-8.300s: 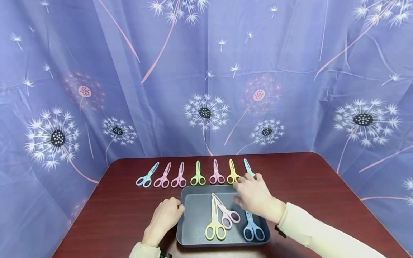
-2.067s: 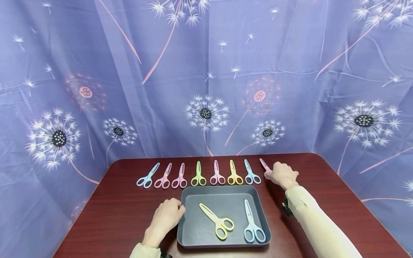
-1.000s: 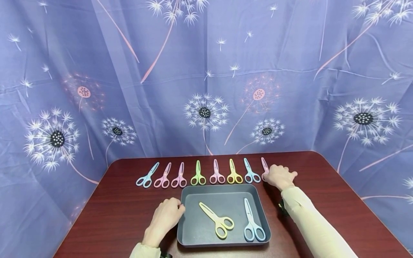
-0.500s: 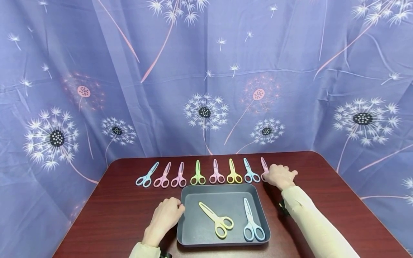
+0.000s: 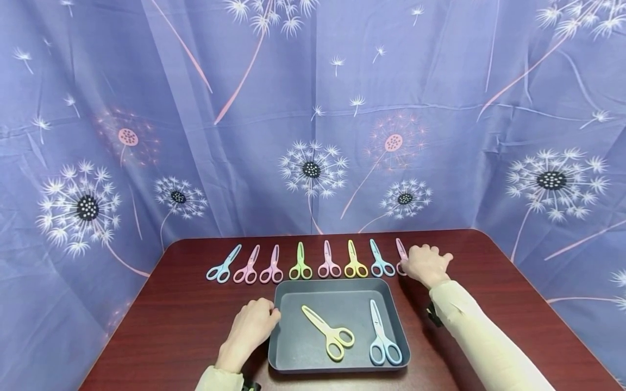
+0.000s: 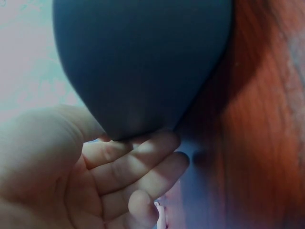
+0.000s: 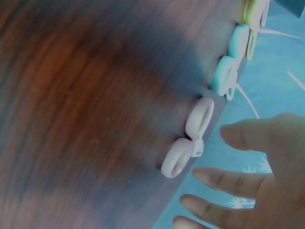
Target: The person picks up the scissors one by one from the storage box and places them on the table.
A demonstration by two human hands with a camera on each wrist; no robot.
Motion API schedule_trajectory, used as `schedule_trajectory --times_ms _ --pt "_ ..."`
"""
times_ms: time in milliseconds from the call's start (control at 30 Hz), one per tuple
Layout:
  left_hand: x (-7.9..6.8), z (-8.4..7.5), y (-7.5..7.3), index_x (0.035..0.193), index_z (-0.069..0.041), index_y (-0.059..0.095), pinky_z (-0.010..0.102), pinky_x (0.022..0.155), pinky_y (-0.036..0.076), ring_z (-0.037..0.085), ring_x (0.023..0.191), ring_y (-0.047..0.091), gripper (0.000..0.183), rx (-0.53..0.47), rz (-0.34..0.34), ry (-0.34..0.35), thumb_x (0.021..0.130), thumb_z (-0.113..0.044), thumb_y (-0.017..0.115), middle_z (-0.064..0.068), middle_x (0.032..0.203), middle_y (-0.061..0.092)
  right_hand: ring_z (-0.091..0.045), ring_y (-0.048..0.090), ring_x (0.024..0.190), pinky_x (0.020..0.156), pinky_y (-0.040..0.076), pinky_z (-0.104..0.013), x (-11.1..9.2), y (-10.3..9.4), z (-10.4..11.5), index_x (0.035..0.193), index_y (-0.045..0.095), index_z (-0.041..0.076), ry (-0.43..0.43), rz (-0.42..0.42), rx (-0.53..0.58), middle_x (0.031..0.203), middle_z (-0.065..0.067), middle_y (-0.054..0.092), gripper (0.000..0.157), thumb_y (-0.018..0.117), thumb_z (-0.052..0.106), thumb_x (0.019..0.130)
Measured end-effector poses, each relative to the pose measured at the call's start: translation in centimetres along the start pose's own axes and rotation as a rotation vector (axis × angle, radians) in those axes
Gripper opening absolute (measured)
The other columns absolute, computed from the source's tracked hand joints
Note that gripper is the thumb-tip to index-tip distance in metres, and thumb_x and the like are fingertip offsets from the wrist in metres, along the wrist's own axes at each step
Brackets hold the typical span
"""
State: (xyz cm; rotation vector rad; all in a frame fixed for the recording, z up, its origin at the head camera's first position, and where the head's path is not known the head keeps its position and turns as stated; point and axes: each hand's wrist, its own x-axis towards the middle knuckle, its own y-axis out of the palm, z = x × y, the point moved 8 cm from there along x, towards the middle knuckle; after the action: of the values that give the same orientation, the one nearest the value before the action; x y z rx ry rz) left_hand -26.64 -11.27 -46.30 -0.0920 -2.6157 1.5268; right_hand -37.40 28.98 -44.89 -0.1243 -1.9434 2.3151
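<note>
At the right end of a row of scissors lies a pair of pink scissors (image 5: pixel 401 251), its handles partly hidden by my right hand (image 5: pixel 427 265). Spread fingers of the right hand (image 7: pixel 281 176) hover beside the pink handles (image 7: pixel 171 155) in the right wrist view, with a gap between. My left hand (image 5: pixel 251 326) holds the left side of a dark grey tray (image 5: pixel 293 347); the left wrist view has thumb and fingers on either side of the tray's wall (image 6: pixel 143 62). Inside the tray lie yellow scissors (image 5: pixel 333 334) and light blue scissors (image 5: pixel 380 333).
Leftward along the row behind the tray lie blue (image 5: pixel 377 260), yellow (image 5: pixel 352 262), pink (image 5: pixel 327 262), green (image 5: pixel 300 262) and several more scissors, points toward the back. The dark red table (image 5: pixel 171 326) ends at a blue dandelion-patterned curtain (image 5: pixel 254 163).
Pink scissors have gone from the tray to the row's right end, and my right hand has let them go. The tray's yellow scissors have turned. My left hand has stayed put.
</note>
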Motion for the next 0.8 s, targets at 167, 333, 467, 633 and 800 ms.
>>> schedule_trajectory --times_ms 167,333,467,633,800 --pt "0.0 0.0 0.1 0.053 -0.017 0.046 0.033 0.046 0.031 0.016 0.046 0.041 0.033 -0.002 0.006 -0.006 0.084 -0.018 0.058 -0.005 0.048 0.038 -0.051 0.045 0.102 0.082 0.025 -0.073 -0.4 -0.4 0.5 0.108 0.063 -0.004 -0.04 -0.018 -0.013 0.105 -0.031 0.052 0.042 0.062 0.029 0.082" --pt "0.0 -0.1 0.1 0.054 -0.017 0.047 0.033 0.046 0.031 0.017 0.047 0.042 0.032 -0.002 0.005 0.004 0.084 -0.018 0.059 -0.004 0.049 0.039 -0.051 0.045 0.103 0.081 0.027 -0.072 -1.0 -1.2 1.2 0.109 0.062 -0.003 -0.083 -0.046 -0.032 0.106 -0.03 0.052 0.043 0.061 0.027 0.079" --pt "0.0 -0.2 -0.1 0.055 -0.017 0.047 0.033 0.046 0.031 0.016 0.047 0.041 0.032 0.001 0.001 0.01 0.084 -0.018 0.059 -0.004 0.05 0.039 -0.048 0.046 0.102 0.081 0.029 -0.07 -1.6 -1.9 2.0 0.111 0.062 -0.003 -0.112 -0.079 -0.048 0.103 -0.028 0.053 0.042 0.06 0.027 0.081" --pt "0.0 -0.2 -0.2 0.055 -0.017 0.047 0.033 0.046 0.031 0.016 0.047 0.041 0.032 -0.005 0.006 0.001 0.084 -0.017 0.059 -0.005 0.05 0.039 -0.047 0.047 0.103 0.081 0.031 -0.068 -2.7 -2.5 3.5 0.119 0.062 -0.001 -0.164 -0.112 -0.083 0.102 -0.027 0.054 0.046 0.065 0.029 0.085" --pt "0.0 -0.1 -0.1 0.055 -0.017 0.047 0.033 0.046 0.03 0.016 0.047 0.04 0.032 -0.003 0.011 -0.005 0.084 -0.017 0.059 -0.005 0.049 0.039 -0.043 0.049 0.099 0.078 0.034 -0.066 -4.0 -2.6 5.0 0.107 0.065 0.002 -0.232 -0.149 -0.11 0.098 -0.023 0.055 0.037 0.069 0.031 0.084"
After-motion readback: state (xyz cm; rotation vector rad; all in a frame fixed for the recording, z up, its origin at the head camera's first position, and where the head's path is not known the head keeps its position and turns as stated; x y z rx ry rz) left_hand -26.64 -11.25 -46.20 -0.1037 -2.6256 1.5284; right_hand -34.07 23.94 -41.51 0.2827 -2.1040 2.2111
